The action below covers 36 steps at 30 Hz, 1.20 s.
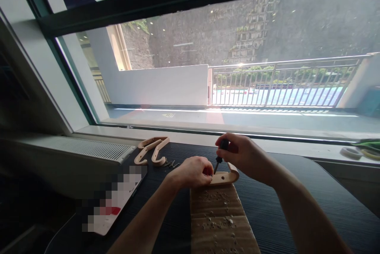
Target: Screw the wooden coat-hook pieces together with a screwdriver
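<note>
Dark table (299,194) by window (237,40): your right hand (244,155) gripped screwdriver (220,156); left hand (192,171) seemingly clasped wooden hook (228,177).

This is a room indoors, but I cannot tell if it is a home or an office. A dark desk (297,190) stands by a big window (208,68). Outside are a railing (282,84) and a stone wall (311,20). Wooden hooks (151,151) and screws (172,163) lie on the desk.

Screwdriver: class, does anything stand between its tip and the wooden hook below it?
Nothing visible does. The right hand holds the screwdriver with its tip at the wooden hook; the left hand holds the hook just beside the tip, not under it.
</note>
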Motion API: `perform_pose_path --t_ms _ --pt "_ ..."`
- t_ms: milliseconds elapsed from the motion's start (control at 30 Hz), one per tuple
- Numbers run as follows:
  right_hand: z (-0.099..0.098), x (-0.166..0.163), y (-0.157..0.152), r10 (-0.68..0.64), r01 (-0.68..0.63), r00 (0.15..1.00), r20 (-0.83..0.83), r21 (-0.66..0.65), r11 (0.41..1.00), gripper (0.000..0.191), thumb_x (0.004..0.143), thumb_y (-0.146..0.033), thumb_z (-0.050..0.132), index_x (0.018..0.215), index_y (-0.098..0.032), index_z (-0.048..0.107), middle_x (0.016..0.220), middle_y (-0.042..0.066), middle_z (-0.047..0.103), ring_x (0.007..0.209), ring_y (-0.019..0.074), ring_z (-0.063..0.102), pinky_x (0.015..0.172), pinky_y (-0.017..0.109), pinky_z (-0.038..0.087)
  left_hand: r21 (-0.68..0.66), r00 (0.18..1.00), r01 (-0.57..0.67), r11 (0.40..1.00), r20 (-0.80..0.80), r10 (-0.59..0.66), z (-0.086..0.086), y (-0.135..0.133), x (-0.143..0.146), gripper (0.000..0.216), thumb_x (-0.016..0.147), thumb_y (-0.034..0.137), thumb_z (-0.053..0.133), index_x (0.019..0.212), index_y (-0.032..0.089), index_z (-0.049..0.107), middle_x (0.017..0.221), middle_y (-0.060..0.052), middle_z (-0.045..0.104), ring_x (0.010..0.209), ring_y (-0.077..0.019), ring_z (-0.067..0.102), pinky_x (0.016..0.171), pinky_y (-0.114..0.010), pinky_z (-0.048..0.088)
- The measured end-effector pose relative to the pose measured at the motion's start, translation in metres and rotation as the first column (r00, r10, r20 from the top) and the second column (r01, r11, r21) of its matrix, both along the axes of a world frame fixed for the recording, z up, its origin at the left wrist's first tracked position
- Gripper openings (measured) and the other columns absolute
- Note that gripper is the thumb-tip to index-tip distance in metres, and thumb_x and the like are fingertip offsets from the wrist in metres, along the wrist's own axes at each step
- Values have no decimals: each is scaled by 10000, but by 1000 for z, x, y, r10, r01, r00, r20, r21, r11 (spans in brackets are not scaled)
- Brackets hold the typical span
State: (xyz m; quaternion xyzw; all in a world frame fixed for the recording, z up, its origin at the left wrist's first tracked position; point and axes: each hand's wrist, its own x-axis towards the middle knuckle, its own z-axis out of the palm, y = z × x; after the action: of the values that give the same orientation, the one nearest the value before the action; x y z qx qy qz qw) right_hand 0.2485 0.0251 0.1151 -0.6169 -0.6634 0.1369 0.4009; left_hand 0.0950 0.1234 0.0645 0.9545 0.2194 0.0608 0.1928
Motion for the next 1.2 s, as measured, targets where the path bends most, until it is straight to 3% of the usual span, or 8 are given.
perform_pose_path --t_ms 267,1200 --pt "-3 -6 4 5 -3 998 70 -23 1000 177 757 -310 549 879 -190 596 693 4 603 591 107 520 520 220 376 8 999 17 1000 27 -17 -3 2 -1 144 690 262 526 742 199 645 742 8 630 681 -136 545 603 -205 382" --pt "-11 -4 10 -29 29 997 69 -4 1000 207 767 -323 517 888 -177 598 701 20 614 597 121 537 527 227 380 -2 1000 3 1000 26 -3 -2 0 0 145 689 242 514 729 188 643 753 0 629 685 -133 537 615 -203 382"
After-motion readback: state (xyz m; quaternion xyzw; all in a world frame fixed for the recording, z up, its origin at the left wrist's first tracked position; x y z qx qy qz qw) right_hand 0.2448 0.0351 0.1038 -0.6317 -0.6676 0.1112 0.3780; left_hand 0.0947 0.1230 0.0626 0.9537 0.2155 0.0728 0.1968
